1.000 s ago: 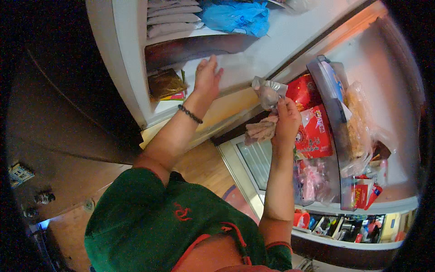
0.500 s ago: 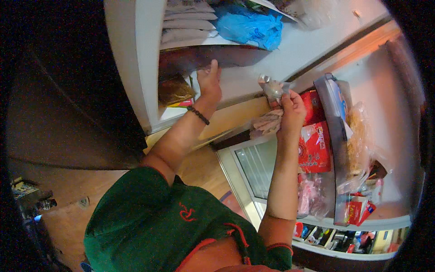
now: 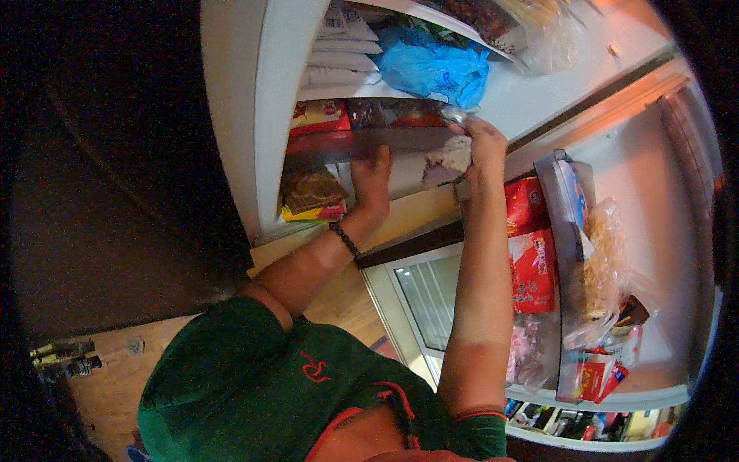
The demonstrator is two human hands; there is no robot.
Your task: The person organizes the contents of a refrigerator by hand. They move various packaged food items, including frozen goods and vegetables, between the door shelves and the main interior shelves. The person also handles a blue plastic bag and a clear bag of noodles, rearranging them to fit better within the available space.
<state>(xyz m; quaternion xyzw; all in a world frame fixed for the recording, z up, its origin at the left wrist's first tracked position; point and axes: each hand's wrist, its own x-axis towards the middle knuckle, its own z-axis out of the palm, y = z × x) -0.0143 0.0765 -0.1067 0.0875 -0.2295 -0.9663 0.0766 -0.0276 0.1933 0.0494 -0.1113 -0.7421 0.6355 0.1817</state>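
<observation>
My left hand (image 3: 372, 185) is at the dark see-through front of a drawer (image 3: 331, 148) in the open fridge. Its thumb side lies against the panel and the other fingers hook at the lower edge, partly hidden. Red and dark packets (image 3: 317, 115) show inside, behind the panel. Pinched in my right hand (image 3: 486, 150) is a crumpled clear plastic bag (image 3: 448, 159) with pale contents that I cannot make out. It hangs beside the drawer's right end, and the fingertips reach up near its rim.
Above the drawer, a shelf holds a blue plastic bag (image 3: 435, 65) and stacked white packets (image 3: 342, 58). Below it lies a brown package (image 3: 312, 189). On the right, the open fridge door carries red packages (image 3: 531, 269), a clear bag of yellowish food (image 3: 604, 254) and a grey door rack (image 3: 566, 231).
The drawer has come out toward me with my left hand, so packets inside now show. My right hand has brought the plastic bag up and left to the drawer.
</observation>
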